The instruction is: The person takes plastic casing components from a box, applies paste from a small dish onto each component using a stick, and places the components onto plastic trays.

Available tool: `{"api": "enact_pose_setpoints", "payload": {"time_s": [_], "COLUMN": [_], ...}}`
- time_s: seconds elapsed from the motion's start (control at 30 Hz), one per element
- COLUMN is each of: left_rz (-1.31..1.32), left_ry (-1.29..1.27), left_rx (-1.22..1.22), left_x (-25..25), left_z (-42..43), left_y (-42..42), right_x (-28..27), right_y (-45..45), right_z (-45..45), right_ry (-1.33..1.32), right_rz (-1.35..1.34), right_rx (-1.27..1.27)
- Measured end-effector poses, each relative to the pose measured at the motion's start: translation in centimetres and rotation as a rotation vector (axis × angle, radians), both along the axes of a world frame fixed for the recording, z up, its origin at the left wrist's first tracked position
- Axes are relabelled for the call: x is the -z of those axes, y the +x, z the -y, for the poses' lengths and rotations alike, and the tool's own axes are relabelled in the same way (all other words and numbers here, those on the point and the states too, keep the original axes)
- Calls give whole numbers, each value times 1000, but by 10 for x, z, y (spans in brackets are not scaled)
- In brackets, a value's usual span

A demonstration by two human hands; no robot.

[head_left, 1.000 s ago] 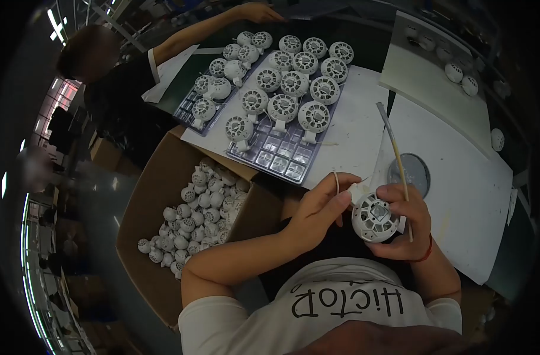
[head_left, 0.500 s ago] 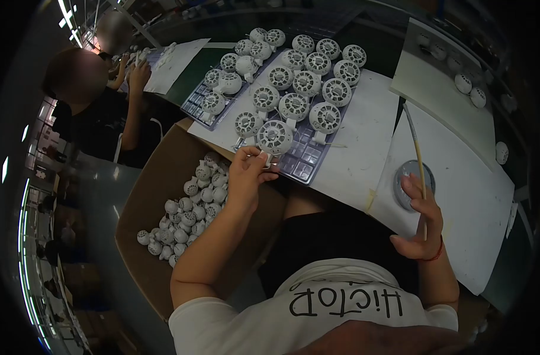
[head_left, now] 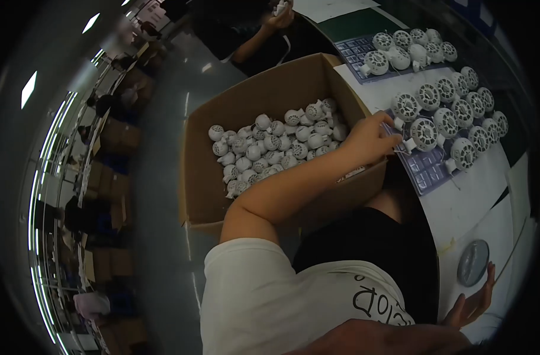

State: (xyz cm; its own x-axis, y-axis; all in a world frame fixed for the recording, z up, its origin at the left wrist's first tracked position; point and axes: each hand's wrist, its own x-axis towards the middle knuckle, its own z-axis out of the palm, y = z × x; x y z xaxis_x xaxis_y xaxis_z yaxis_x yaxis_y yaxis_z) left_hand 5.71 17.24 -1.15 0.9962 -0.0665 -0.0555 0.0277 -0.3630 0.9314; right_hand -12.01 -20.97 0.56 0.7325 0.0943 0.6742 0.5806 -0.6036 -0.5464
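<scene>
My left hand (head_left: 373,139) reaches to the near left edge of the clear plastic tray (head_left: 424,177). Its thumb and index fingertips are apart, beside the stem of a white round vented part (head_left: 424,134); nothing shows between them. Several similar parts stand in rows on this tray. At the lower right, my right hand (head_left: 476,305) is beside a round dish of grey material (head_left: 473,263). A thin brush (head_left: 513,251) slants up from its fingers, which are partly stretched; the grip itself is hidden.
A cardboard box (head_left: 202,207) full of small white round parts (head_left: 271,142) stands left of the table. Behind it, a second tray (head_left: 353,50) holds more vented parts. Another person's hand (head_left: 279,19) holds a small white item at the top. Workbenches line the far left.
My left hand moved from the part between both hands to the tray, set it down there and parted its fingers. My right hand stayed near the dish with the brush. The view swung left.
</scene>
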Motion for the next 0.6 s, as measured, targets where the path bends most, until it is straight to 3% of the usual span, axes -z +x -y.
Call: {"api": "enact_pose_setpoints", "payload": {"time_s": [0.03, 0.07, 0.13, 0.2, 0.27, 0.33, 0.4, 0.47, 0.6], "left_rz": [156, 92, 117, 34, -257, -415, -615, -562, -607], "left_ry": [93, 160, 389, 775, 918, 1286, 1473, 1468, 1490], "left_rx": [-34, -152, -316, -493, -633, -588, -396, -355, -312], "left_x": [3, -9, 22, 49, 75, 117, 127, 156, 167], "left_z": [-11, -30, -101, -175, -236, -296, -326, -347, -350], "left_y": [-2, -13, -12, -22, -37, -61, -80, -89, -80], "right_x": [-1, -3, 9, 16, 27, 40, 40, 30, 21], "right_y": [-3, -1, 12, 24, 36, 45, 47, 40, 36], "right_z": [12, 15, 29, 32, 30, 30, 31, 36, 40], "right_ry": [-143, -286, -270, -236, -188, -141, -114, -109, -92], "right_rz": [-43, -84, -93, -106, -100, -85, -73, -66, -82], "right_rx": [27, 62, 50, 51, 57, 71, 117, 183, 242]}}
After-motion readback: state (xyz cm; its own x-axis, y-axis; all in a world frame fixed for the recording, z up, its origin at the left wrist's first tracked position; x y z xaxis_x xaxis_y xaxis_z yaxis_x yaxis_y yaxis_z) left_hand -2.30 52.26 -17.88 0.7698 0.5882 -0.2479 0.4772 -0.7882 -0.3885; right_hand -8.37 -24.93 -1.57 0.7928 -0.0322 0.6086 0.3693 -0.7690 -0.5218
